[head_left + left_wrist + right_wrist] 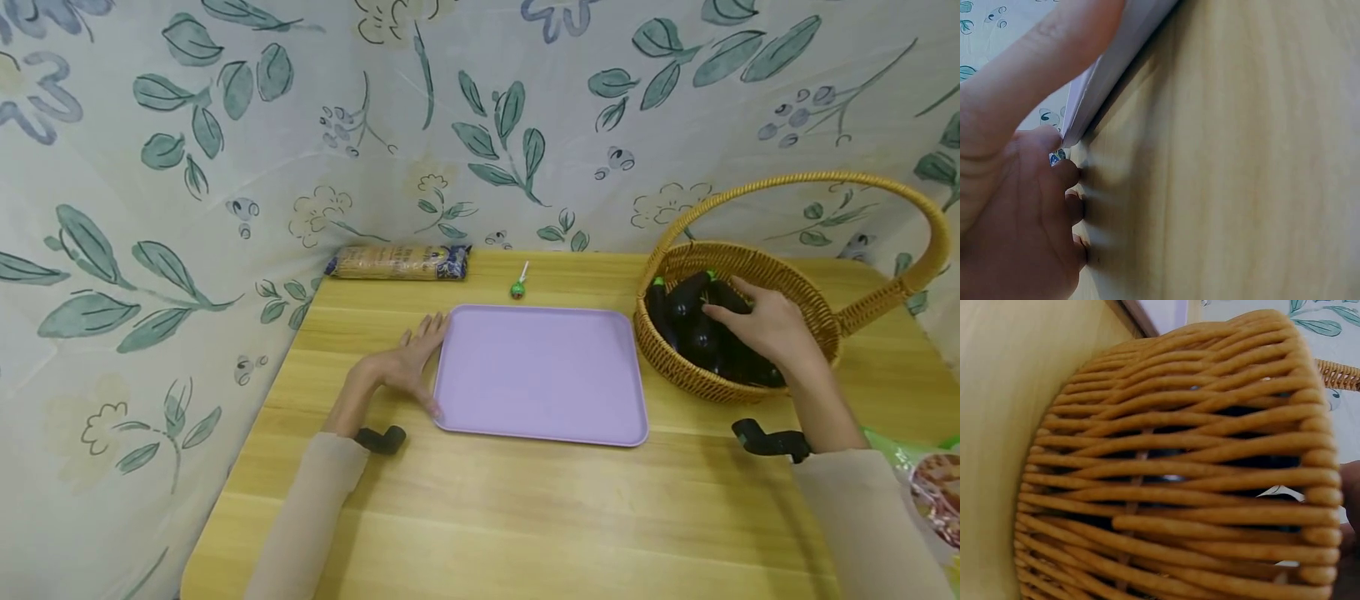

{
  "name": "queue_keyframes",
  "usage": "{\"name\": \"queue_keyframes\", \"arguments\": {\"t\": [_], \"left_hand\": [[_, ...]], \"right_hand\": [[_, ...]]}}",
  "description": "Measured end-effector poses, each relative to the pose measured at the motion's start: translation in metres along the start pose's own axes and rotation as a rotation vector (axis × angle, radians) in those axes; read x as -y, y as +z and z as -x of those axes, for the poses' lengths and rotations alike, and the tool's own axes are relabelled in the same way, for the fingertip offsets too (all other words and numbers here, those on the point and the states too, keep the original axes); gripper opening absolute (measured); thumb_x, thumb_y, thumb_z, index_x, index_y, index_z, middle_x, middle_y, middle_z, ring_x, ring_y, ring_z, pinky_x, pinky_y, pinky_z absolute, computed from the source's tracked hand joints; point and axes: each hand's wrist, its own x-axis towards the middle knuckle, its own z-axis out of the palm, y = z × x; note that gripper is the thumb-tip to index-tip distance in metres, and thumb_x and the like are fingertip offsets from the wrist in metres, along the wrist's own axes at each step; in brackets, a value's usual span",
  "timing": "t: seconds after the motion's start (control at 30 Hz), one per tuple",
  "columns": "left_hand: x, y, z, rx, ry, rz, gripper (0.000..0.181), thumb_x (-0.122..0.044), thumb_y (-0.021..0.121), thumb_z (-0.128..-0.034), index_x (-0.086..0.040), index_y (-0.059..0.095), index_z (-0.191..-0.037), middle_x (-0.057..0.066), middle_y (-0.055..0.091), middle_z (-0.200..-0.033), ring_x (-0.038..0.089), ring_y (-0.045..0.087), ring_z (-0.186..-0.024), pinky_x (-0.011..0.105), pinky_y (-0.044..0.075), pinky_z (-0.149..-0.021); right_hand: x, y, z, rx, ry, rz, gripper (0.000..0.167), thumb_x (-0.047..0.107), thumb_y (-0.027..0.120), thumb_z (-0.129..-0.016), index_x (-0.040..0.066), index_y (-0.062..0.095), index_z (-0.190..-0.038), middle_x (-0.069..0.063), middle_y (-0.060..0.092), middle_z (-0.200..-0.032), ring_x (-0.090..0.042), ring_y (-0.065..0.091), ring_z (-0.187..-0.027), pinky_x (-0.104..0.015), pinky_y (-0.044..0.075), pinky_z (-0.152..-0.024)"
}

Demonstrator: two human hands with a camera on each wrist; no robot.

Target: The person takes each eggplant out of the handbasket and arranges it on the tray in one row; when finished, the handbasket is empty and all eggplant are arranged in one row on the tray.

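Observation:
A lilac tray [540,375] lies flat mid-table. My left hand [405,367] is at its left side with fingers spread, thumb and fingertips at the rim; the left wrist view shows this hand [1016,212] close up beside the tray's edge. On the right stands a wicker basket [678,367] of several dark, glossy eggplants [684,302]. Reaching into it, my right hand [772,325] grips one eggplant [726,295] between thumb and fingers. In the right wrist view the basket's woven side [1179,487] hides most of that grip.
A long wrapped packet [397,262] lies at the table's back left. Behind the tray is a green lollipop [518,288]. The basket's tall handle [825,177] arches over its opening. A green plastic bag [926,483] sits at the right edge, by my right sleeve.

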Motion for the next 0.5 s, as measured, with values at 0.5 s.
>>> {"name": "queue_keyframes", "arguments": {"t": [0.5], "left_hand": [[-0.0006, -0.0004, 0.0006, -0.006, 0.003, 0.014, 0.161, -0.047, 0.099, -0.0602, -0.007, -0.018, -0.163, 0.017, -0.026, -0.170, 0.037, -0.026, -0.158, 0.061, -0.016, -0.127]], "right_hand": [[-0.0031, 0.0013, 0.0001, -0.046, 0.066, -0.071, 0.072, 0.046, 0.047, -0.107, -0.006, 0.035, -0.155, -0.050, 0.037, -0.145, -0.068, 0.043, -0.122, -0.071, 0.050, -0.090]]}}
